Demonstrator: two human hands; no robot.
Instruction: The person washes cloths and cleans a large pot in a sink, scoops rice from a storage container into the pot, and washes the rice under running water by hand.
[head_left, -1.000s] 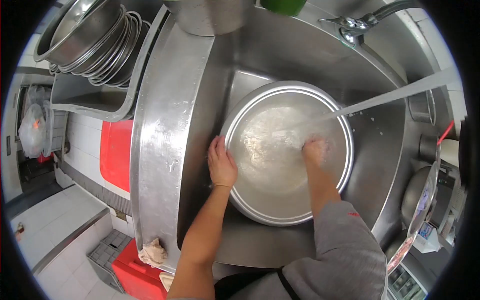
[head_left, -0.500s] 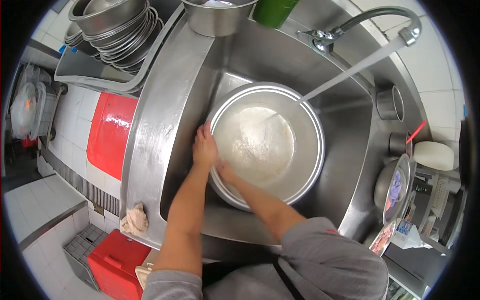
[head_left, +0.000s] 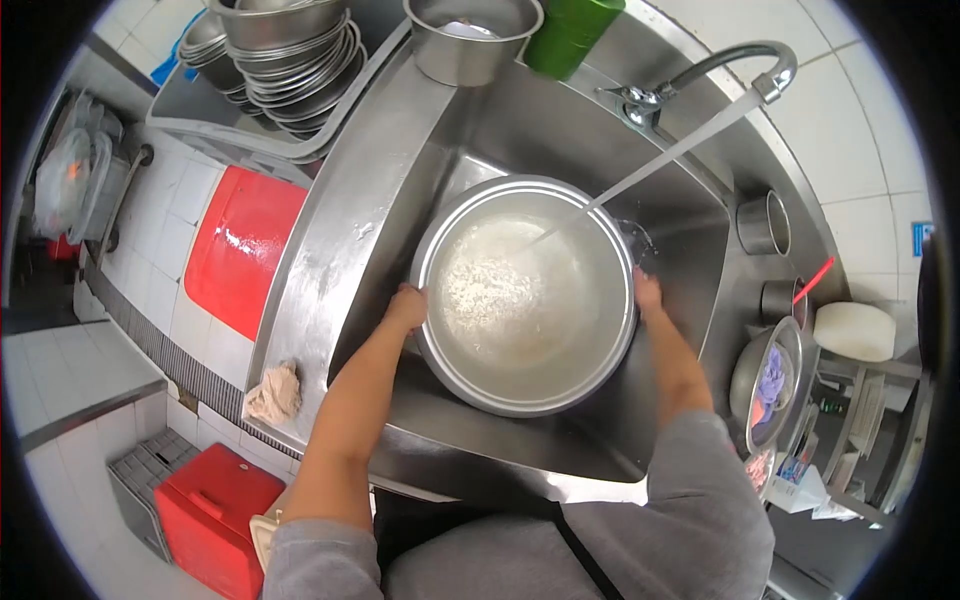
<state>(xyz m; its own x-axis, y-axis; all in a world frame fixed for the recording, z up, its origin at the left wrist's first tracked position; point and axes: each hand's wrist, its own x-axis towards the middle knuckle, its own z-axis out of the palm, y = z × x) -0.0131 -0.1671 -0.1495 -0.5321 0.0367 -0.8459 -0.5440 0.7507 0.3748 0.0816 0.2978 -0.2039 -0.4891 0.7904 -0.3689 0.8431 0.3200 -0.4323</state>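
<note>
A large round metal pot (head_left: 560, 382) sits in the steel sink (head_left: 420, 400) with shallow, cloudy water inside it. Water from the curved tap (head_left: 770, 85) runs in a slanting stream into the pot. My left hand (head_left: 408, 306) is closed on the left side of the pot's rim. On the opposite side, my right hand (head_left: 648, 292) grips the rim with fingers curled. Both hands' fingertips are partly hidden by the pot's edge.
A steel pan (head_left: 470, 60) and a green container (head_left: 572, 35) stand at the sink's back edge. Stacked metal bowls (head_left: 300, 80) fill a tub at upper left. A rag (head_left: 274, 392) lies on the left ledge. Steel cups (head_left: 763, 222) and a bowl (head_left: 745, 385) line the right.
My right hand has left the pot's near left side and moved to its right rim. My left hand has shifted lower along the left rim. The water inside ripples more.
</note>
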